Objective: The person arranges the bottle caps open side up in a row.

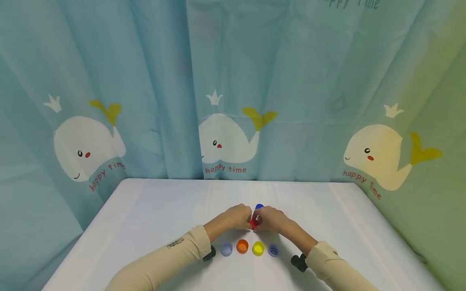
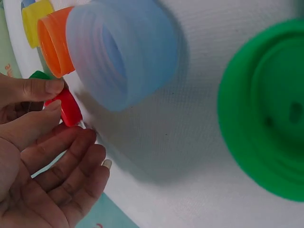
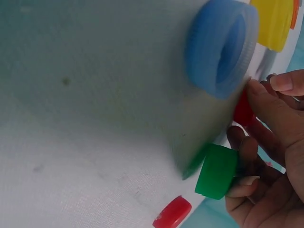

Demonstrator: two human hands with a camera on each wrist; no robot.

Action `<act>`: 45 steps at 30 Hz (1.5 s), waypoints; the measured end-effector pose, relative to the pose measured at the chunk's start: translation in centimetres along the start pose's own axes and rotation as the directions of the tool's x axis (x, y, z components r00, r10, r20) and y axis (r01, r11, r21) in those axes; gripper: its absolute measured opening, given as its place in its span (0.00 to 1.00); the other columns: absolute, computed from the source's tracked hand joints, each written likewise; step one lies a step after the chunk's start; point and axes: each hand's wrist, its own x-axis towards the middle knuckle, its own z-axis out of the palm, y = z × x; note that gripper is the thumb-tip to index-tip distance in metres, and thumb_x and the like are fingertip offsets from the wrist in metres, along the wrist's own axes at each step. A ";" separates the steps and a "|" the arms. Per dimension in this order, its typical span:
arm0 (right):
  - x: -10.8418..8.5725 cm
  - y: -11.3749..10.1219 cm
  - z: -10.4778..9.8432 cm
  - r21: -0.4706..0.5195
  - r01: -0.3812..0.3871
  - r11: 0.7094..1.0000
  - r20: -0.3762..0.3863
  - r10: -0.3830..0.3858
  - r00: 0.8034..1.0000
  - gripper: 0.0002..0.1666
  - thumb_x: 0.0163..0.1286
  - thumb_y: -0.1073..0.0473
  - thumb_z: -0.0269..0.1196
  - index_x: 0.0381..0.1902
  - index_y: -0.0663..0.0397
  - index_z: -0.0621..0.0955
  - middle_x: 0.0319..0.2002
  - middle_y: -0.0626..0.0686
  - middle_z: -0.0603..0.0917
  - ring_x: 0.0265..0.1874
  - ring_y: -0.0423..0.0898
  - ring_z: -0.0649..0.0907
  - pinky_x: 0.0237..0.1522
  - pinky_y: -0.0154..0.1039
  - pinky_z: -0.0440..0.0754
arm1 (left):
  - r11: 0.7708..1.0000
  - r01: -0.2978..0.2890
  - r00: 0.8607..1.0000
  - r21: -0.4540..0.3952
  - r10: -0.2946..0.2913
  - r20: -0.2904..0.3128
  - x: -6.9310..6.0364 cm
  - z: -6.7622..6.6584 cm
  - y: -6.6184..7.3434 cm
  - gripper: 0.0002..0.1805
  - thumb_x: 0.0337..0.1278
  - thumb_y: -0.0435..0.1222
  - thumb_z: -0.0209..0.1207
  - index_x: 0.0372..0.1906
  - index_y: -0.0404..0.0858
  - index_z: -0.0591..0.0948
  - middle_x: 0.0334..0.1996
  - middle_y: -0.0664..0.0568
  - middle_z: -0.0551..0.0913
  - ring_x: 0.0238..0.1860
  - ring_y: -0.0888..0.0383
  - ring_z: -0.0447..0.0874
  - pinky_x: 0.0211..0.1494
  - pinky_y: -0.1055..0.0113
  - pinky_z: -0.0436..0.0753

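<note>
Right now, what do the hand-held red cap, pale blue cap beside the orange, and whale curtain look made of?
Red cap: probably plastic, opaque; smooth, evenly coloured surface.
Pale blue cap: likely plastic, translucent; its wall looks milky.
Whale curtain: fabric or plastic sheeting, fairly matte; soft folds, weave not discernible.

Red cap (image 1: 253, 224) between left hand (image 1: 237, 216) and right hand (image 1: 272, 219): partly covered by both. Blue cap (image 1: 259, 206) just beyond right hand: near side hidden. Large green cap (image 2: 266, 111), well apart from left hand: left wrist view crops it. Small green cap (image 3: 217, 171) beside right hand: contact unclear.
</note>
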 end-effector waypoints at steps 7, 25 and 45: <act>-0.1 0.1 0.4 -0.008 0.034 0.999 -0.017 -0.035 0.999 0.15 0.51 0.60 0.74 0.36 0.57 0.81 0.25 0.46 0.79 0.25 0.41 0.75 0.31 0.33 0.77 | 0.999 -0.027 0.999 -0.031 0.026 -0.032 -0.5 0.3 -0.2 0.09 0.52 0.40 0.67 0.24 0.39 0.82 0.15 0.58 0.74 0.18 0.64 0.68 0.24 0.75 0.70; -0.4 -0.8 -1.0 0.110 0.068 0.992 -0.180 -0.047 0.983 0.17 0.54 0.62 0.72 0.38 0.57 0.76 0.28 0.44 0.79 0.24 0.39 0.77 0.28 0.28 0.78 | 0.895 -0.116 0.974 -0.430 0.018 -0.224 -1.7 -0.8 -1.8 0.08 0.55 0.36 0.65 0.34 0.37 0.78 0.22 0.55 0.79 0.20 0.62 0.75 0.25 0.73 0.76; -2.3 -1.0 -1.5 0.717 -0.086 0.692 0.073 0.048 0.996 0.14 0.65 0.57 0.63 0.40 0.64 0.78 0.37 0.59 0.82 0.35 0.53 0.83 0.40 0.42 0.82 | 0.814 -0.206 0.963 -0.544 0.071 -0.259 -3.9 -0.6 -2.0 0.06 0.53 0.32 0.65 0.33 0.39 0.79 0.25 0.56 0.82 0.25 0.61 0.79 0.30 0.73 0.78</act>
